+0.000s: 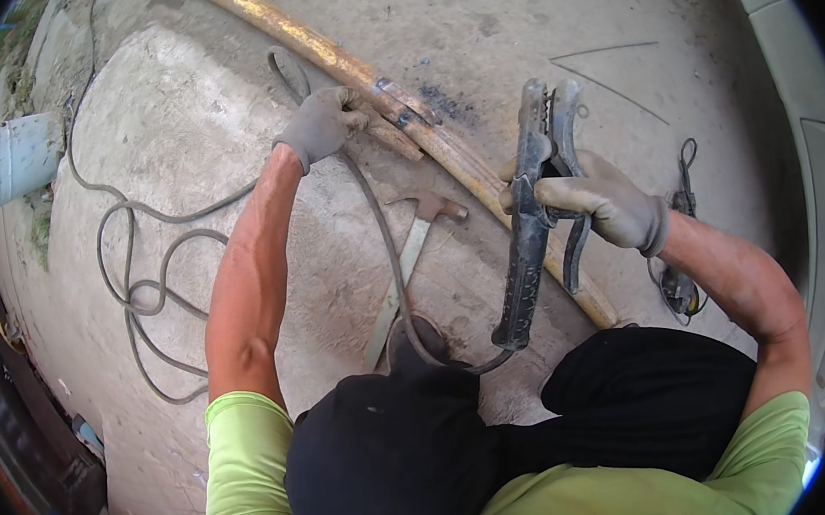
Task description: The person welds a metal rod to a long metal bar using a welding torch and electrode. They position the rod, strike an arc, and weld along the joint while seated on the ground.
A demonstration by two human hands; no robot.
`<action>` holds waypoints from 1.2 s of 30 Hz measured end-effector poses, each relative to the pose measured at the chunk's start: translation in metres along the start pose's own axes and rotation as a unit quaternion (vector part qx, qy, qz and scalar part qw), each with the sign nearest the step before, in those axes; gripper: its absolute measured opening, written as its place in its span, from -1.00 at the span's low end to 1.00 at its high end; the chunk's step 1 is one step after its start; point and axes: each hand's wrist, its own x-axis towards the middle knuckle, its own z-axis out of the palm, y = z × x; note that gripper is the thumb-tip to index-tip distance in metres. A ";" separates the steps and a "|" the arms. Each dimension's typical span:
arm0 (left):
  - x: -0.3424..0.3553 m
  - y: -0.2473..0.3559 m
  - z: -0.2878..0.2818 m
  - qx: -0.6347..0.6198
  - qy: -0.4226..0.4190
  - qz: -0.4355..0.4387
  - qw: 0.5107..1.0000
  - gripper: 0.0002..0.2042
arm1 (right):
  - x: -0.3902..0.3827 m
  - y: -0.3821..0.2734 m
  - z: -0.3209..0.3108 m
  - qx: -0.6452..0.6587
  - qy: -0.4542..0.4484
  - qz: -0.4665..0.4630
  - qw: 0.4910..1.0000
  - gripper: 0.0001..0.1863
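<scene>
My left hand (316, 127), in a grey glove, is closed around a dark welding cable (371, 196). The cable loops up beyond the fist and runs down toward my body. A short rusty piece (395, 139) lies just right of that hand, against a long yellow-brown rusty pipe (463, 167). My gloved right hand (612, 198) grips a black electrode holder (523, 271), raised with its jaws upward; no rod shows in them. The cable joins the holder's lower end. Between my arms a hammer (440, 208) with a pale, flat handle lies on the concrete.
More cable (136, 307) lies in loose coils at left, near a whitish bucket (28, 157). Thin rods (617, 93) lie beyond the pipe. At right are a dark corded tool (679, 290) and a pale vehicle (789, 57). Assorted items line the left edge.
</scene>
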 end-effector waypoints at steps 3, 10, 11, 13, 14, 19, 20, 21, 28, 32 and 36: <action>0.020 -0.019 0.005 0.004 0.041 -0.010 0.999 -0.80 | -0.001 -0.005 0.003 0.008 -0.005 -0.003 1.000 -0.57; 0.032 -0.022 0.068 -0.385 0.218 -0.100 0.891 -0.84 | 0.002 0.000 0.000 -0.012 -0.026 0.014 1.000 -0.32; 0.031 -0.028 0.077 -0.347 0.250 -0.084 0.900 -0.86 | 0.002 -0.001 0.001 -0.013 -0.028 0.014 0.999 -0.32; 0.025 -0.027 0.101 -0.494 0.272 -0.092 0.820 -0.85 | 0.000 -0.003 0.000 -0.021 -0.024 0.014 0.999 -0.32; 0.017 -0.027 0.107 -0.560 0.284 -0.094 0.772 -0.84 | 0.001 -0.004 0.000 -0.025 -0.025 0.011 0.999 -0.32; 0.000 -0.025 0.118 -0.625 0.262 -0.094 0.729 -0.64 | 0.004 0.001 0.000 -0.031 -0.020 0.024 0.999 -0.33; 0.001 -0.028 0.120 -0.614 0.260 -0.097 0.739 -0.62 | 0.005 0.001 0.000 -0.032 -0.022 0.020 0.999 -0.33; 0.002 -0.030 0.122 -0.603 0.257 -0.099 0.749 -0.59 | 0.005 0.000 0.000 -0.029 -0.022 0.017 0.999 -0.33; 0.004 -0.033 0.111 -0.599 0.195 -0.152 0.761 -0.58 | 0.005 0.000 0.000 -0.032 -0.021 0.017 0.999 -0.33; 0.005 -0.031 0.105 -0.566 0.158 -0.181 0.789 -0.59 | 0.005 0.001 -0.002 -0.042 -0.022 0.008 0.999 -0.33; 0.007 -0.034 0.098 -0.509 0.143 -0.212 0.822 -0.59 | 0.004 0.000 0.002 -0.016 -0.013 -0.013 1.000 -0.55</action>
